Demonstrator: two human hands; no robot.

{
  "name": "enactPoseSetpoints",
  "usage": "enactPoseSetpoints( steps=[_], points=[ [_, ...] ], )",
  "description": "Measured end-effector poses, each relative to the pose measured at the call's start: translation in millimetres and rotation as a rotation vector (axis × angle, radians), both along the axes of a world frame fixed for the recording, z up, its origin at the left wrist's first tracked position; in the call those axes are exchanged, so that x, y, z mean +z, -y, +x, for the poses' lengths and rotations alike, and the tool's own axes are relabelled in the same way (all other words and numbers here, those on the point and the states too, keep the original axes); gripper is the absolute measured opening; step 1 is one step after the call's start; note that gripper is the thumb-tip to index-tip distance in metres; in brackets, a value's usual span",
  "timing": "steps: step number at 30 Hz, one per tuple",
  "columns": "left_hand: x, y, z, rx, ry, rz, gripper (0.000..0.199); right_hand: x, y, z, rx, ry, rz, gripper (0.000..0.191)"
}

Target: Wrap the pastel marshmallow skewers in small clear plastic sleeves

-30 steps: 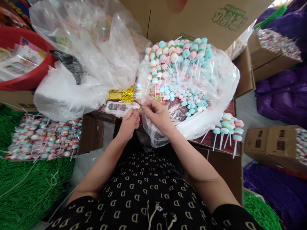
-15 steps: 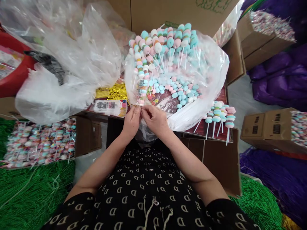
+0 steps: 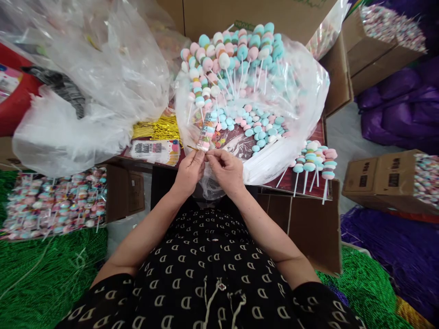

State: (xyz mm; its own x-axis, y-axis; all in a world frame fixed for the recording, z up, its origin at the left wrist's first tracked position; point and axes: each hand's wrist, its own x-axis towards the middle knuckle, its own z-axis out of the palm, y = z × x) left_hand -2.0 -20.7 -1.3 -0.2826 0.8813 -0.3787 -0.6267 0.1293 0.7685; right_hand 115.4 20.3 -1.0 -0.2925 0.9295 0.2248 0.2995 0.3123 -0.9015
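The lower end of a wrapped skewer (image 3: pixel 206 130) is pinched in the grip of both left hand (image 3: pixel 190 172) and right hand (image 3: pixel 226 173), a gold tie (image 3: pixel 192 148) crossing just beside, at the front edge of the counter (image 3: pixel 287 183). Beyond, room is taken up by a clear bag (image 3: pixel 310 91), draped over that edge; the back is bounded by a cardboard box (image 3: pixel 247 11). Printed sleeves (image 3: pixel 151 153) are laid near the edge leftward; rightward, sticks are left overhanging it from a skewer cluster (image 3: pixel 310 157).
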Motion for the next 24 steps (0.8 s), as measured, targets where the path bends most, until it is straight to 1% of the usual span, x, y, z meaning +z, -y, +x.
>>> enactPoseSetpoints(
  steps=[4, 6, 8, 10, 12, 15, 16, 17, 18, 21, 24],
  points=[
    [9.6, 1, -1, -0.195, 0.032, 0.008, 0.039, -6.3, -1, 5, -0.005, -0.107, -0.206, 0.021],
    [10.3, 3, -3, -0.28, 0.072, 0.004, 0.04, -9.8, -2, 7, 0.008, -0.142, -0.299, 0.028],
    [9.7, 7, -5, -0.361, 0.115, 0.019, 0.04, -10.5, -3, 10, 0.06, -0.2, -0.372, 0.036],
    [9.9, 11, -7, -0.453, 0.171, 0.042, 0.04, -7.8, -6, 16, 0.152, -0.277, -0.435, 0.042],
    [12.3, 16, -8, -0.554, 0.24, 0.06, 0.039, -3.3, -9, 24, 0.285, -0.337, -0.479, 0.045],
    [19.0, 20, -6, -0.661, 0.325, 0.028, 0.042, -0.7, -15, 37, 0.484, -0.316, -0.488, 0.045],
    [21.3, 20, -5, -0.674, 0.34, 0.003, 0.044, -2.2, -16, 40, 0.515, -0.3, -0.48, 0.045],
    [23.2, 19, -3, -0.673, 0.35, -0.023, 0.046, -4.7, -17, 41, 0.516, -0.293, -0.472, 0.045],
    [24.7, 18, -2, -0.659, 0.356, -0.044, 0.047, -8.1, -17, 42, 0.493, -0.296, -0.469, 0.046],
    [26.4, 14, 2, -0.586, 0.355, -0.067, 0.047, -18.8, -17, 37, 0.362, -0.352, -0.465, 0.048],
    [25.0, 10, 3, -0.555, 0.356, -0.064, 0.046, -22.8, -17, 32, 0.297, -0.351, -0.423, 0.048]
  ],
)
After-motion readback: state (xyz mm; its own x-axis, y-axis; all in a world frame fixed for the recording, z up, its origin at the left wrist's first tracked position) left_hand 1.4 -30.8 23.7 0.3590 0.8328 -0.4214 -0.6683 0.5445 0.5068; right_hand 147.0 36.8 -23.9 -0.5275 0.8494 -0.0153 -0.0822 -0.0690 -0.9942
